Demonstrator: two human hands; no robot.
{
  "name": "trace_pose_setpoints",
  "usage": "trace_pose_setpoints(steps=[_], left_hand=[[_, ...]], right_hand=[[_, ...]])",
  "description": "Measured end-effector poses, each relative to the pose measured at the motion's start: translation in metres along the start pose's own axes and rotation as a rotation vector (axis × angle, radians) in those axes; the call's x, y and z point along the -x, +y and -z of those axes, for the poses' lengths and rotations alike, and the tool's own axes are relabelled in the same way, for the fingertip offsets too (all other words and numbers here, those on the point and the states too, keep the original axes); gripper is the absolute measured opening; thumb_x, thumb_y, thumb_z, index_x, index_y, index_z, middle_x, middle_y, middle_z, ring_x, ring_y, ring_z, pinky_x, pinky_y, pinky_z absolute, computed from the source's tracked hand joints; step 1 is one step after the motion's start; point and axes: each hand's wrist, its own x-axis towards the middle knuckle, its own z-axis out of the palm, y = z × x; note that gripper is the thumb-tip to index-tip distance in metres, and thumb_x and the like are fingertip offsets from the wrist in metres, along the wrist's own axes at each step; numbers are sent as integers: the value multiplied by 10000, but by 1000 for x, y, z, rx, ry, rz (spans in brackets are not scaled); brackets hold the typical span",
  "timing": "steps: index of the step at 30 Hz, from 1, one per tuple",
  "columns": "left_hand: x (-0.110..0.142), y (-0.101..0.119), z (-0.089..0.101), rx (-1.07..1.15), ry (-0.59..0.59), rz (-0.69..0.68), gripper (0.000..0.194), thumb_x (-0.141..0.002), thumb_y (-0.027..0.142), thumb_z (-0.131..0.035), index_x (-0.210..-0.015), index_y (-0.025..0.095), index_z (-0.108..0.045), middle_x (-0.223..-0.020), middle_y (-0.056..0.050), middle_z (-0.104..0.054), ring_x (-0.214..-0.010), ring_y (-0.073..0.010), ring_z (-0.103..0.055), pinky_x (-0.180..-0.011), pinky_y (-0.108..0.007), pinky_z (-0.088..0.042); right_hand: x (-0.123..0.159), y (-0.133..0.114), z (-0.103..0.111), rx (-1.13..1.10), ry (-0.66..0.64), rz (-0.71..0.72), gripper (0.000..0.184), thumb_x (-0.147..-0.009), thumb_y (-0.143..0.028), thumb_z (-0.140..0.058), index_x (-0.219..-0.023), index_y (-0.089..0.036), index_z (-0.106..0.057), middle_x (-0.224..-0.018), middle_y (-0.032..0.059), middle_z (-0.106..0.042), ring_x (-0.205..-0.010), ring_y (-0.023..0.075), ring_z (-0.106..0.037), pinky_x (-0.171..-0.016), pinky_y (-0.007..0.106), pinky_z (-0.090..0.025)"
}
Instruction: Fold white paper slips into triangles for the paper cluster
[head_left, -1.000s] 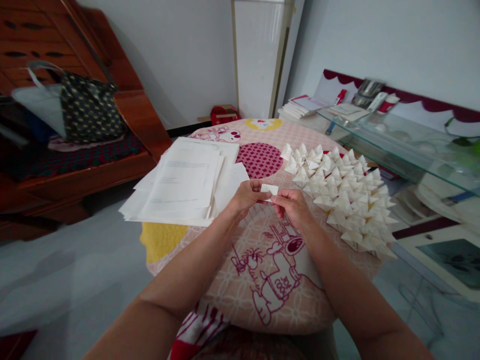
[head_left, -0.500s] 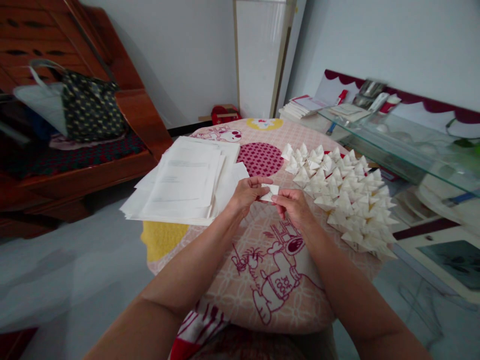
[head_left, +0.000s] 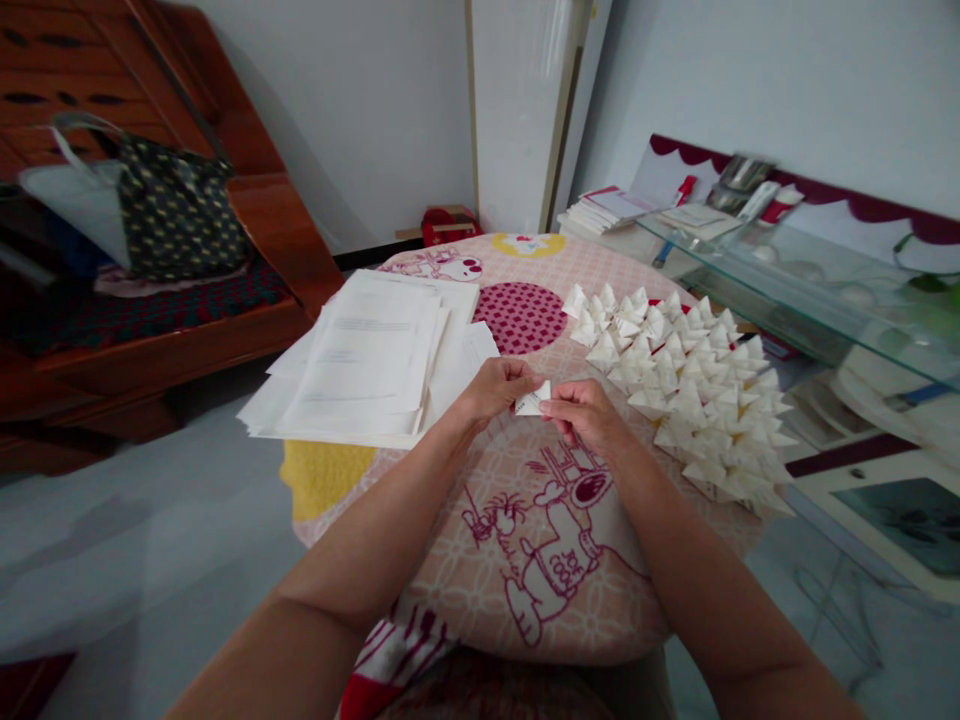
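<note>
Between my two hands is a small piece of folded white paper (head_left: 533, 402), now roughly triangular, with a bit of dark print near its lower left. My left hand (head_left: 495, 388) pinches its left and upper side. With thumb and fingers, my right hand (head_left: 585, 408) grips its right corner. Both hands are just above the cloth-covered round table (head_left: 480, 560). To the right stand many pointed folded paper pieces (head_left: 675, 380), set close together in rows. On the left lies a stack of white paper sheets (head_left: 367, 350), the top one faintly printed.
A glass shelf unit (head_left: 810, 290) with a metal pot (head_left: 742, 180) and papers (head_left: 604, 208) borders the table's right side. At the left is a wooden bench (head_left: 270, 240) with a dark patterned bag (head_left: 180, 210) on it. A red item (head_left: 446, 228) sits on the floor behind.
The paper between my hands has gone from a small rectangle to a triangular shape with a point upward. Both hands stay in nearly the same place.
</note>
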Motion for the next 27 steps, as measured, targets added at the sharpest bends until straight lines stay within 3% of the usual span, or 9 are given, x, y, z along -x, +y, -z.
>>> trace_pose_setpoints(steps=[4,7,10,15,18,22,27], left_hand=[[-2,-2,-2,2,32,-25,423,-707,469,-817,-582,156,-561,-481,50,-480,-423,-46,-388,-406,-190,-267],[0,0,-1,53,1,24,360,-751,451,-794,-717,132,-630,-567,29,-573,-476,-59,-480,-453,-181,-370],[1,4,1,84,-41,85,317,-731,331,-827,-909,116,-675,-695,3,-666,-544,-76,-572,-536,-200,-475],[0,7,1,58,-40,90,241,-747,208,-792,-919,101,-660,-639,18,-642,-467,-47,-511,-477,-179,-402],[-1,6,4,22,-87,70,237,-756,191,-768,-944,100,-656,-620,28,-626,-468,-47,-501,-471,-177,-377],[-2,1,10,-92,-180,64,258,-767,196,-745,-988,102,-652,-567,59,-571,-474,-63,-504,-485,-186,-376],[-2,-3,9,-436,-201,21,271,-825,185,-657,-1082,104,-689,-540,71,-550,-476,-74,-492,-517,-203,-364]], right_hand=[[-1,0,0,-32,-7,3,311,-689,-437,-724,-555,-193,-584,-392,-53,-484,-291,62,-356,-305,193,-257],[-4,1,3,-49,16,4,310,-681,-447,-730,-571,-185,-606,-394,-49,-492,-286,65,-370,-300,196,-259],[-6,3,7,-66,80,9,307,-672,-451,-738,-585,-181,-622,-399,-47,-500,-293,69,-385,-301,196,-275],[-6,4,8,-117,99,-28,294,-661,-437,-749,-593,-176,-633,-397,-43,-507,-288,77,-391,-292,208,-285],[-5,3,9,-177,49,-77,311,-659,-448,-768,-613,-172,-631,-443,-21,-567,-313,97,-454,-320,225,-369],[-5,4,14,-183,79,-111,288,-683,-412,-777,-638,-171,-627,-511,11,-641,-401,120,-566,-385,216,-439],[-6,1,17,-40,107,-224,142,-705,-240,-759,-671,-155,-651,-531,23,-668,-403,114,-563,-366,197,-405]])
